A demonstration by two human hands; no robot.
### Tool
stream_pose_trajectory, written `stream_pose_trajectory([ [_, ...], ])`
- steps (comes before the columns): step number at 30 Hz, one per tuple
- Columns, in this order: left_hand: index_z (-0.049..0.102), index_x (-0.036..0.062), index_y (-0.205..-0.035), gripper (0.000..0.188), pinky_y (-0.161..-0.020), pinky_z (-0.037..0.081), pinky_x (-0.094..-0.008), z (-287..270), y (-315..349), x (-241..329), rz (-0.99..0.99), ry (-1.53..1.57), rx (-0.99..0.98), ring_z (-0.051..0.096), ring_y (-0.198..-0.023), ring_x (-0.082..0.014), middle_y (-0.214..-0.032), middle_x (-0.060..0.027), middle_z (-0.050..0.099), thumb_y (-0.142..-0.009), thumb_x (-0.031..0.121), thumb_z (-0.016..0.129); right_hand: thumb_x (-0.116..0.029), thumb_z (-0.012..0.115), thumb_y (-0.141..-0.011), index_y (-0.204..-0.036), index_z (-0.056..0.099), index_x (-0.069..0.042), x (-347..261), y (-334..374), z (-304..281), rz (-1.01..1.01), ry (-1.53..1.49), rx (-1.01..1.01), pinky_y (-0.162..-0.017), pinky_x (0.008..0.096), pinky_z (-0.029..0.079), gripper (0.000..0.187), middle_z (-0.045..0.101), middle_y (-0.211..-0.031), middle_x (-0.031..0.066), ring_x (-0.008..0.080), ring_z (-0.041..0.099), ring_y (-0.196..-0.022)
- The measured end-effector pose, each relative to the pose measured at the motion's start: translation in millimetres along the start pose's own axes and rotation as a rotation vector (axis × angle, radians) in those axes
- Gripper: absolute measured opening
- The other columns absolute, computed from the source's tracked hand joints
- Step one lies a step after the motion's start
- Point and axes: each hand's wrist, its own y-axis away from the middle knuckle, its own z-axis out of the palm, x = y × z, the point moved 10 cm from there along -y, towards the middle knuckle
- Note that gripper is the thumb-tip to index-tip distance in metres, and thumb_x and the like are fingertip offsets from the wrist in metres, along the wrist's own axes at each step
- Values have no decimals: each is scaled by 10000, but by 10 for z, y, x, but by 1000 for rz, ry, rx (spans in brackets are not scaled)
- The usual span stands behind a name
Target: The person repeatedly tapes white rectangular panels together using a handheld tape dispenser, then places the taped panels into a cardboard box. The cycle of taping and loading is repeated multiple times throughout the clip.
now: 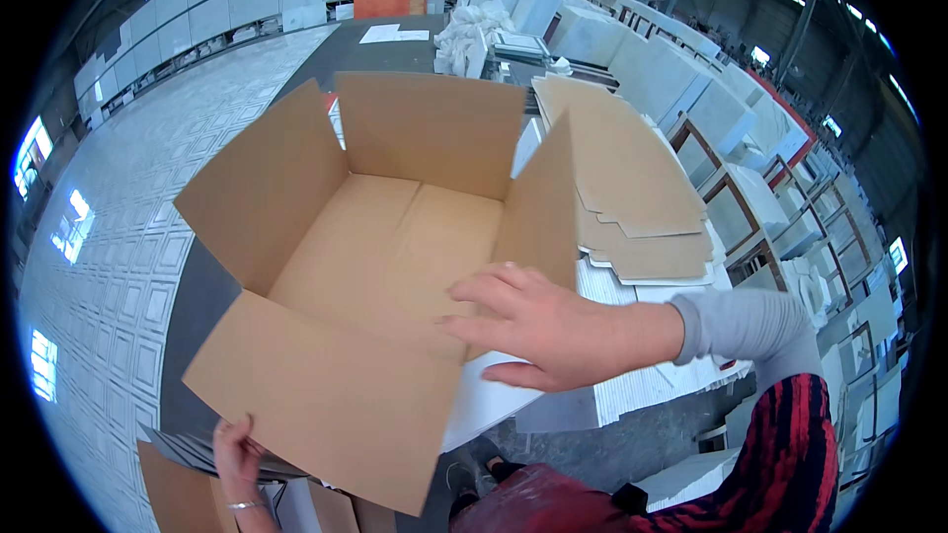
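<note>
In front of me an empty brown cardboard box (385, 232) stands on a dark table with its flaps folded outward. The near flap (336, 385) slants down toward me. At that flap's lower left edge, my left hand (237, 449) pinches the cardboard between thumb and fingers. Over the box's near right corner hovers my right hand (533, 326), its fingers spread and nothing in them. The right flap (543, 202) rises just beyond that hand. Whether the right fingertips touch the cardboard, I cannot tell.
Flat cardboard sheets (632, 178) lie stacked to the right of the box. White plastic wrapping (474, 35) is heaped at the far end of the dark table (202, 336). Pale slabs and racks (750, 207) line the right side. Another brown box (173, 489) stands at the lower left.
</note>
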Motion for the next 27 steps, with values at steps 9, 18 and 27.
stream_pose_trajectory([
  [9,564,-57,-1043,316,-323,455,-272,-509,-119,433,-51,-261,96,614,-481,-210,-771,-127,664,-765,49,670,-373,691,-781,-1336,444,-40,1508,-83,-1276,278,531,552,-956,441,413,693,489,-1243,206,359,499,-1109],
  [18,591,-53,-1043,369,-614,484,-457,-852,225,1220,-120,-1707,384,611,-772,-361,-829,-202,653,-775,184,682,-369,721,-788,-1283,502,-19,2948,-266,133,696,-509,-129,-938,344,421,644,588,-1191,136,242,539,-1116],
  [27,376,-6,-1381,688,-1120,155,-554,2441,-1038,-753,728,-1936,-296,223,-1368,-417,-1461,-253,281,-851,380,587,-295,636,-882,-1240,548,-15,3260,-251,343,679,-752,-250,-857,320,474,463,610,-1157,81,169,577,-1024],
])
